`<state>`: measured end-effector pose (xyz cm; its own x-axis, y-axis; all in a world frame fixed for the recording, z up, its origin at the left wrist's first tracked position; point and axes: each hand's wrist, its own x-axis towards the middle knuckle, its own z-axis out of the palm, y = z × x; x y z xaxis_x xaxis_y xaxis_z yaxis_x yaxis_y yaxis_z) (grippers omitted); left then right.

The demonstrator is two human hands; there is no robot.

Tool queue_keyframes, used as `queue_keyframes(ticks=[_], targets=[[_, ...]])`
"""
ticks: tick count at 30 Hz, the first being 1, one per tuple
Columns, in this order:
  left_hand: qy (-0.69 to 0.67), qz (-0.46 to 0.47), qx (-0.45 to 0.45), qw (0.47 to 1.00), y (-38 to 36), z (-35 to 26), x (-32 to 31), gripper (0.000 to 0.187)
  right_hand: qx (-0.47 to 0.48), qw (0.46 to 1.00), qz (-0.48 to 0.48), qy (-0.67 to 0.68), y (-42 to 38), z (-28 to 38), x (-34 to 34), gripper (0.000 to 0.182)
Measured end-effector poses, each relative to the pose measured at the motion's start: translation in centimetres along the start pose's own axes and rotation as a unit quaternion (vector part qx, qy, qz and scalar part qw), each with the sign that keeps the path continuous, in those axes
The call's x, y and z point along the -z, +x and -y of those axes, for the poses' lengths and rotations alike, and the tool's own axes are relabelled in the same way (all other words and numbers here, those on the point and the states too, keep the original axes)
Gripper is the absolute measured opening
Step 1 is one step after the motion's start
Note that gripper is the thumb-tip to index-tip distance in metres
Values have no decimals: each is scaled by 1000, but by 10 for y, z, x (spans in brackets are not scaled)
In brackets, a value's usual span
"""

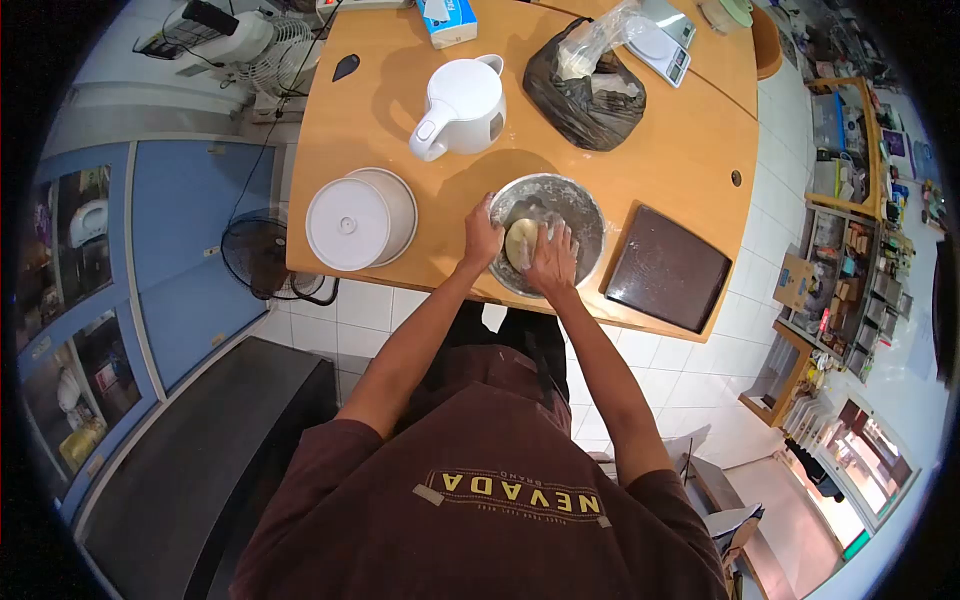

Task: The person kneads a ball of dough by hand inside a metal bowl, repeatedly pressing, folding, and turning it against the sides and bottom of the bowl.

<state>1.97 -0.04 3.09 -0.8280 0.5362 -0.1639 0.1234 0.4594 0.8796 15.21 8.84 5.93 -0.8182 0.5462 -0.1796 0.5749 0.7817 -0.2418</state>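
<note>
A round metal bowl [597, 222] sits near the front edge of the table, its inner wall smeared with white flour. Inside it lies a smooth, pale yellow lump of dough [519, 243]. My left hand [484, 236] is closed on the bowl's left rim, thumb at the edge. Reaching into the bowl, my right hand [552, 262] lies against the right side of the dough. Its fingers are stretched and apart, with white residue on them.
A white lidded container [347, 222] stands left of the bowl, and a dark baking tray [668, 268] lies to its right. Behind are a white electric kettle [465, 95], a black plastic bag [580, 105], a kitchen scale [660, 48] and a tissue pack [447, 22] on the wooden table [690, 150].
</note>
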Motion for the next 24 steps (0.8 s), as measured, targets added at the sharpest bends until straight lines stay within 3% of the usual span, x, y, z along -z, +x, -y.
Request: queue_keyframes(ticks=[4, 7, 12, 16, 22, 24], targets=[[-19, 9, -18, 1000, 3, 11, -2, 54, 31, 999, -17, 33, 19, 11, -13, 43], [-22, 2, -10, 1000, 3, 17, -8, 52, -47, 998, 44, 26, 39, 19, -11, 35], [16, -20, -33, 999, 5, 14, -9, 48, -149, 988, 18, 40, 66, 18, -28, 33], [20, 0, 4, 1000, 4, 13, -10, 50, -181, 981, -46, 56, 77, 15, -39, 35], [14, -2, -28, 1000, 5, 11, -10, 52, -250, 962, -46, 101, 76, 9, -36, 36], [5, 0, -47, 999, 10, 11, -10, 52, -318, 937, -32, 138, 77, 5, -37, 33]])
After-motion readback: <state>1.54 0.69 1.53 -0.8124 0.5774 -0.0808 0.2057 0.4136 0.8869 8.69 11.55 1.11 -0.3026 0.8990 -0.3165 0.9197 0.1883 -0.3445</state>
